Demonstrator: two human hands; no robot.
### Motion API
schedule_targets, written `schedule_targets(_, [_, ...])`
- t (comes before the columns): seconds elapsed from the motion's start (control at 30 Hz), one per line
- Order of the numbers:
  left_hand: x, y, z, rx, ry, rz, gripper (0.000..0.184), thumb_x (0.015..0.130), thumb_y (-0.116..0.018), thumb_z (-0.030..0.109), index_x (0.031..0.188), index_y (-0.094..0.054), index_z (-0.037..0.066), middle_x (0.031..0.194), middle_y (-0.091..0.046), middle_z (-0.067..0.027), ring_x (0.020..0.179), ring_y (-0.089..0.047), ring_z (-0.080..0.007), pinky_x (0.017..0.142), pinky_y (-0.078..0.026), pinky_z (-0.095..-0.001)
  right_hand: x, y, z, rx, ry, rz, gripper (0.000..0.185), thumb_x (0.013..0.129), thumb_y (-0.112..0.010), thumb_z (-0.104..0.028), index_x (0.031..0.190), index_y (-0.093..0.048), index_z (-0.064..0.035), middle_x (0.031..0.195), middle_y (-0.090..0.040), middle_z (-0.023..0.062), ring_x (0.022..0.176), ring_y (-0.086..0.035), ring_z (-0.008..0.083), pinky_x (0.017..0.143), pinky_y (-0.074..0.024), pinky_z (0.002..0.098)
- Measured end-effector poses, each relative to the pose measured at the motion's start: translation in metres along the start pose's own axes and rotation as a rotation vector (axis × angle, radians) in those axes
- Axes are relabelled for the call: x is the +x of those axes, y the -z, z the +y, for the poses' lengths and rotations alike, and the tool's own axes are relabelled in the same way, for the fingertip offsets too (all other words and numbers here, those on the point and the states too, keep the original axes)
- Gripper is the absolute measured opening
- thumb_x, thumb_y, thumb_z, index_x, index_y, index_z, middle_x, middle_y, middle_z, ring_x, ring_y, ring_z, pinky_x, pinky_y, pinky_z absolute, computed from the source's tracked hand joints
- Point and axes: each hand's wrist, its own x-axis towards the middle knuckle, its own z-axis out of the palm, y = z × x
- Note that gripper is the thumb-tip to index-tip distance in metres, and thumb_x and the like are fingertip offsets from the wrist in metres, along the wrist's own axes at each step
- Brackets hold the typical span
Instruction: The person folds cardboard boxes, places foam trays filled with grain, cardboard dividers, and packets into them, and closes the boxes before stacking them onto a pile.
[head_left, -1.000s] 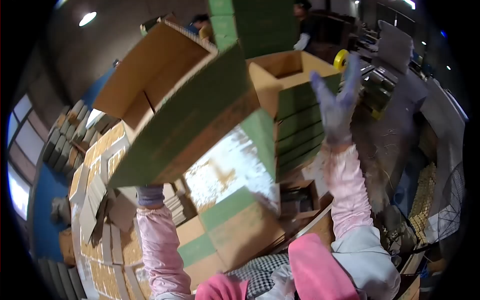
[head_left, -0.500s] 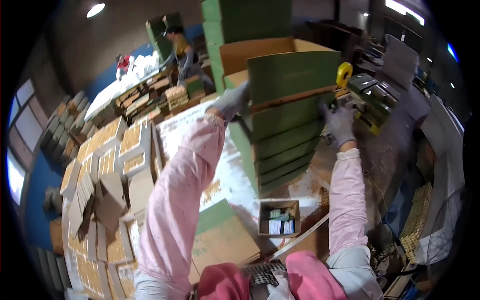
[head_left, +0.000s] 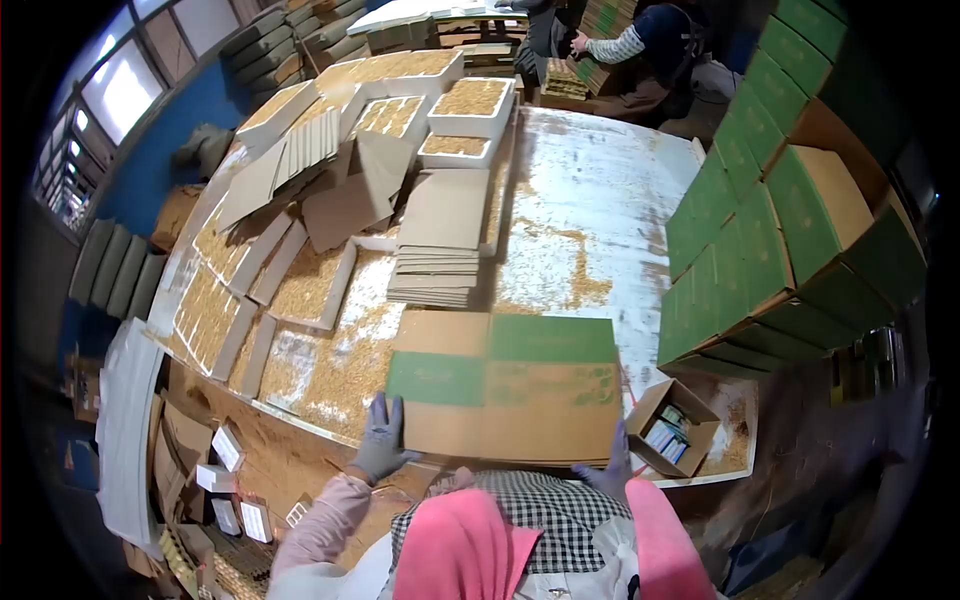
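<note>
A flattened cardboard carton [head_left: 545, 415], brown with green printed panels, lies at the near edge of the table in front of my body. My left hand [head_left: 382, 442], in a grey glove, rests against its left edge with the fingers spread. At the carton's lower right corner is my right hand [head_left: 608, 468], gloved too, its fingers stretched along the edge. Just right of that hand stands a small open box [head_left: 650, 402] with small blue-and-white and green packs inside.
Tall stacked green cartons [head_left: 735, 270] rise on the right. To the left are white trays [head_left: 468, 108] of small tan pieces, loose cardboard sheets [head_left: 440, 215] and a foam-like white sheet [head_left: 130, 420]. Another person [head_left: 650, 45] handles cartons beyond the white-stained table [head_left: 570, 190].
My view has turned left and downward. Both hands have come away from the open green carton on the stack, down to the flattened carton in front of me.
</note>
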Motion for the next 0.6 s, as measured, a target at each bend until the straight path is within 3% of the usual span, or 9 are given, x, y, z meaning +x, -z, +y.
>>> schedule_targets(0.07, [-0.003,-0.008,0.002,0.015,-0.010,0.101,0.115,0.067,-0.080,0.043,0.150,-0.011,0.003,0.150,-0.003,-0.0364,0.139,-0.006,-0.0535,0.114,-0.017,-0.0528,0.011,0.002,-0.002,0.033,-0.036,-0.002,0.111,0.066,-0.085,-0.031,0.148,-0.018,-0.0003,0.151,-0.023,0.0250,0.140,-0.025,0.0369,0.112,-0.0279,0.0395])
schedule_targets(0.17, [-0.005,0.005,0.004,-0.305,0.064,0.099,0.109,0.070,-0.079,0.041,0.149,-0.015,0.002,0.152,-0.001,-0.0339,0.141,-0.004,-0.0500,0.115,-0.016,-0.0477,0.032,0.020,-0.024,0.067,0.041,0.023,0.103,0.067,-0.084,-0.020,0.147,-0.021,0.0003,0.151,-0.025,0.0246,0.140,-0.026,0.0367,0.112,-0.0278,0.0386])
schedule_targets(0.3, [-0.016,0.101,0.038,-0.499,0.076,0.072,0.098,0.080,-0.072,0.040,0.148,-0.015,-0.001,0.149,-0.018,-0.0352,0.141,-0.015,-0.0454,0.113,-0.024,-0.0431,0.053,0.074,-0.107,0.156,0.117,0.044,0.090,0.065,-0.080,-0.009,0.141,-0.034,0.0022,0.149,-0.032,0.0210,0.138,-0.032,0.0333,0.111,-0.0291,0.0374])
schedule_targets(0.37, [-0.019,0.166,0.055,-0.521,0.197,0.105,0.075,0.088,-0.063,0.043,0.142,-0.033,0.000,0.132,-0.045,-0.0338,0.105,-0.059,-0.0455,0.092,-0.047,-0.0412,0.067,0.110,-0.179,0.287,0.211,0.099,0.082,0.061,-0.075,-0.003,0.136,-0.041,0.0023,0.144,-0.040,0.0178,0.134,-0.037,0.0291,0.110,-0.0312,0.0356])
schedule_targets(0.4, [-0.016,0.194,0.060,-0.455,0.052,0.077,0.068,0.090,-0.059,0.046,0.137,-0.039,0.001,0.122,-0.053,-0.0315,0.094,-0.062,-0.0426,0.085,-0.049,-0.0413,0.075,0.124,-0.210,0.506,0.291,0.059,0.076,0.063,-0.071,-0.001,0.134,-0.043,0.0018,0.140,-0.043,0.0167,0.132,-0.039,0.0276,0.110,-0.0313,0.0344])
schedule_targets(0.5, [0.009,0.286,0.116,-0.568,0.065,-0.397,0.050,0.094,-0.050,0.045,0.121,-0.051,0.002,0.106,-0.061,-0.0287,0.078,-0.064,-0.0396,0.080,-0.049,-0.0454,0.141,0.144,-0.263,1.110,0.342,-0.285,0.066,0.072,-0.067,-0.009,0.132,-0.044,0.0009,0.134,-0.046,0.0146,0.129,-0.042,0.0246,0.109,-0.0317,0.0327])
schedule_targets(0.53, [0.031,0.291,0.128,-0.357,0.074,-0.348,0.057,0.095,-0.048,0.049,0.125,-0.049,0.000,0.105,-0.062,-0.0280,0.088,-0.063,-0.0366,0.085,-0.047,-0.0414,0.166,0.134,-0.244,0.837,0.579,-0.123,0.066,0.076,-0.067,-0.017,0.134,-0.042,0.0007,0.135,-0.045,0.0144,0.129,-0.041,0.0246,0.109,-0.0316,0.0319])
schedule_targets(0.57, [0.050,0.286,0.130,-0.141,0.077,-0.294,0.064,0.095,-0.045,0.053,0.129,-0.047,-0.002,0.105,-0.063,-0.0272,0.098,-0.062,-0.0336,0.090,-0.046,-0.0374,0.205,0.108,-0.208,0.593,0.599,-0.029,0.070,0.078,-0.068,-0.025,0.136,-0.038,0.0015,0.136,-0.043,0.0155,0.129,-0.040,0.0256,0.109,-0.0309,0.0314])
schedule_targets(0.6, [0.083,0.251,0.105,0.023,-0.308,0.176,0.058,0.095,-0.045,0.052,0.121,-0.050,0.001,0.121,-0.053,-0.0264,0.109,-0.055,-0.0358,0.097,-0.041,-0.0421,0.244,0.081,-0.173,0.349,0.607,0.067,0.075,0.081,-0.068,-0.032,0.138,-0.035,0.0023,0.137,-0.041,0.0166,0.130,-0.039,0.0265,0.109,-0.0301,0.0310])
